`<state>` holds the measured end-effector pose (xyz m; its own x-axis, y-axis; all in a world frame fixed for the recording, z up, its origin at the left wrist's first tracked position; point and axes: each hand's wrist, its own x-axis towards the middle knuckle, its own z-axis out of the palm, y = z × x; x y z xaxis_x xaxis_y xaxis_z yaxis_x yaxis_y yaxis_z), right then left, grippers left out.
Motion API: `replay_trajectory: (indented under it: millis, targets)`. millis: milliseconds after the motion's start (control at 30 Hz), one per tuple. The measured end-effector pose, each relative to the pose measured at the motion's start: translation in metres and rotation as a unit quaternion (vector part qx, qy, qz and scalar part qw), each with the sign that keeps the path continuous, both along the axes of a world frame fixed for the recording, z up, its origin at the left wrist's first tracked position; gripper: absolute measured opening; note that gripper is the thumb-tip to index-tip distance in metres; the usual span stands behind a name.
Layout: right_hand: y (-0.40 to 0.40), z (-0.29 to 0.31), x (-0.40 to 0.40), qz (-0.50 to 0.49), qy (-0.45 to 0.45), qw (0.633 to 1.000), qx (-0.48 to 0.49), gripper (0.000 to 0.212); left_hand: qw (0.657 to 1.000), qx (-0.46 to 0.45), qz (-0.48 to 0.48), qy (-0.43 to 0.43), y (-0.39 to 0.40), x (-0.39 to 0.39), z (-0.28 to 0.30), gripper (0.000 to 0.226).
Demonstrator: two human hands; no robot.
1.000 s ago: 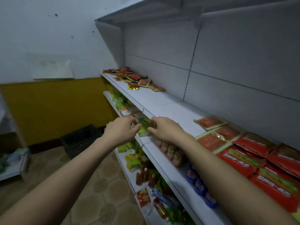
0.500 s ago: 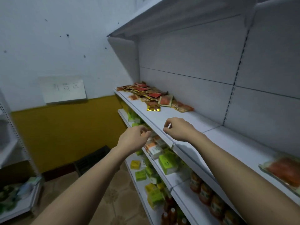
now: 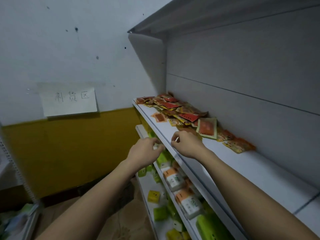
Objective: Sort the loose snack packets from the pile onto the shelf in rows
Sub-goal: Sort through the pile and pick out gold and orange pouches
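Note:
A loose pile of red, orange and yellow snack packets point(image 3: 173, 108) lies at the far left end of the white shelf point(image 3: 251, 170). A larger orange packet with a green border point(image 3: 207, 126) leans at the pile's near side, and two stray packets point(image 3: 239, 144) lie to its right. My right hand point(image 3: 186, 144) hovers over the shelf's front edge just short of the pile, fingers loosely curled, holding nothing I can see. My left hand point(image 3: 145, 151) hangs in front of the shelf edge, also loosely curled and empty.
An upper shelf point(image 3: 173, 23) overhangs the pile. Lower shelves hold green, yellow and orange-white boxes point(image 3: 173, 179). A paper sign point(image 3: 69, 101) hangs on the white and yellow wall to the left. A dark crate sits on the floor below my left forearm.
The view has swung left along the shelf, so the rows of red packets at the right are out of sight. Both hands have travelled toward the pile and stay empty.

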<state>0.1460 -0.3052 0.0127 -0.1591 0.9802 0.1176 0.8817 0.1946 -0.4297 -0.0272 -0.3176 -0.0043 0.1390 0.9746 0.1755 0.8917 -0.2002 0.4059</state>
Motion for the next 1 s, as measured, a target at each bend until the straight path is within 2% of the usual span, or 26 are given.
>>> replay_trajectory:
  millis: [133, 267, 400, 467, 567, 733, 833, 1000]
  targets:
    - [0.065, -0.013, -0.032, -0.019, 0.000, 1.000, -0.009, 0.019, 1.000, 0.000, -0.024, -0.012, 0.076, -0.030, -0.014, 0.043]
    - [0.120, -0.031, -0.060, -0.080, 0.053, 0.995, 0.005, 0.018, 0.993, -0.004, -0.084, -0.083, 0.136, -0.041, -0.034, 0.037]
    - [0.162, -0.040, -0.077, -0.126, 0.085, 0.988, 0.022, 0.013, 0.987, -0.005, -0.130, -0.090, 0.187, -0.046, -0.047, 0.035]
    - [0.177, -0.037, -0.065, -0.169, 0.115, 0.978, 0.042, 0.012, 0.984, -0.013, -0.150, -0.093, 0.214, -0.045, -0.044, 0.035]
    - [0.191, -0.034, -0.028, -0.252, 0.115, 0.959, 0.051, 0.011, 0.975, -0.024, -0.202, -0.091, 0.249, -0.031, -0.044, 0.035]
    - [0.210, -0.054, 0.042, -0.400, 0.135, 0.904, 0.062, 0.021, 0.955, -0.010, -0.278, -0.099, 0.284, 0.017, -0.058, 0.042]
    - [0.225, -0.074, 0.076, -0.455, 0.113, 0.882, 0.058, 0.037, 0.947, 0.011, -0.307, -0.098, 0.295, 0.047, -0.069, 0.038]
    - [0.244, -0.092, 0.110, -0.510, 0.082, 0.852, 0.082, 0.039, 0.926, 0.060, -0.357, -0.107, 0.334, 0.085, -0.072, 0.035]
